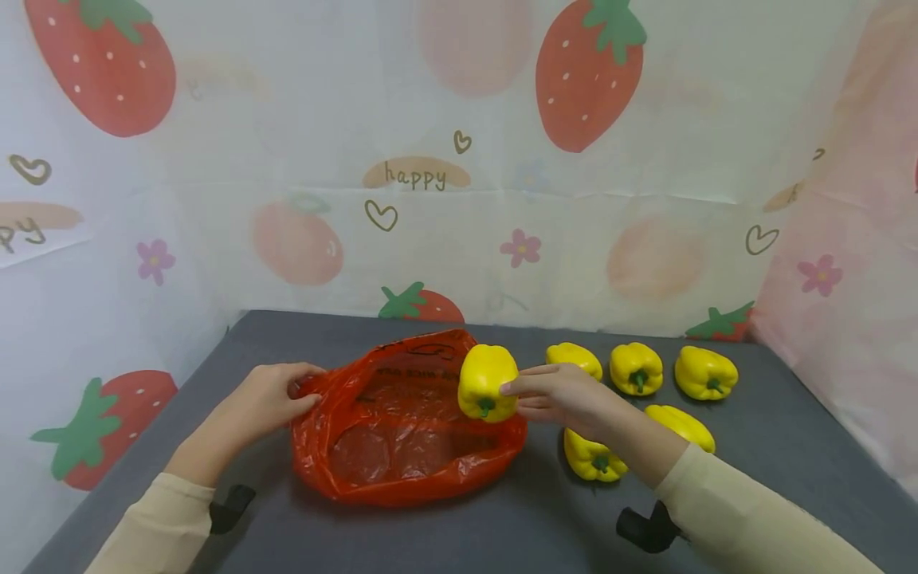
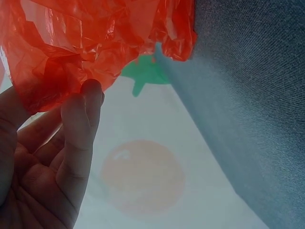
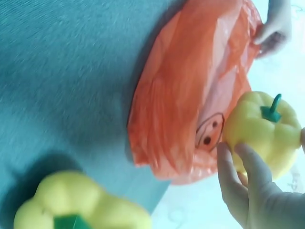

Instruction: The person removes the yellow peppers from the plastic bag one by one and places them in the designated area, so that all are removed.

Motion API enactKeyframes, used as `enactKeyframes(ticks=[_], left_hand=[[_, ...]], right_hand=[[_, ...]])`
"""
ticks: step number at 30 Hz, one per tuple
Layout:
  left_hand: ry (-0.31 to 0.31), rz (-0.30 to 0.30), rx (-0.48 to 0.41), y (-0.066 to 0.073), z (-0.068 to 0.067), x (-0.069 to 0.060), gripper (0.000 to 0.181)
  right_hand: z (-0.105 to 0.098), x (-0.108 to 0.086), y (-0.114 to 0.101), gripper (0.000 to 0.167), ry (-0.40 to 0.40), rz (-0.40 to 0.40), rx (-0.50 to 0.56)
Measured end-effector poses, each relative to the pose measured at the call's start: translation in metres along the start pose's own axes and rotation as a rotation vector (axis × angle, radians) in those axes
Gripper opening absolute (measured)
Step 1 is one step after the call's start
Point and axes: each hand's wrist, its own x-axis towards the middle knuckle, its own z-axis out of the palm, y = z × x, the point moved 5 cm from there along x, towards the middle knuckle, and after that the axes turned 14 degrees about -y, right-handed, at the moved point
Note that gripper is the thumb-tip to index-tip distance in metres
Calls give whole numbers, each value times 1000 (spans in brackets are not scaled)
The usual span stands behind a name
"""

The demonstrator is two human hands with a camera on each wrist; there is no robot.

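Observation:
A red plastic bag (image 1: 409, 488) lies on the table with its mouth spread wide. My left hand (image 1: 271, 399) pinches the left side of its rim; in the left wrist view the thumb and fingers (image 2: 78, 129) hold the crumpled red plastic (image 2: 112, 33). My right hand (image 1: 566, 401) grips a yellow bell pepper (image 1: 486, 379) with a green stem. That pepper is held over the right side of the bag's opening. In the right wrist view, fingertips lie along the pepper (image 3: 262, 131), beside the bag (image 3: 167, 90).
Several more yellow bell peppers lie on the right of the grey table (image 1: 402, 542), among them one at the back (image 1: 636, 368), one at the far right (image 1: 706, 373) and one partly behind my right forearm (image 1: 594, 461). A patterned curtain (image 1: 445, 247) stands behind.

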Motion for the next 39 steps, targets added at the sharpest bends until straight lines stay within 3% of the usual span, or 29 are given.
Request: enactKeyframes(ticks=[8,15,22,39], left_hand=[[9,5,1,0,0,-1,36],[6,7,3,-1,1,-1,36],[7,12,8,-2,1,-1,36],[22,25,33,0,-1,1,34]], right_hand=[[-23,-24,0,77,-59,-26,-26],[-43,-38,5,84,-53,8,-42],[-62,-52,11,85,-92,-11,-77],[-102,-76,24,88,-85,34,-73]])
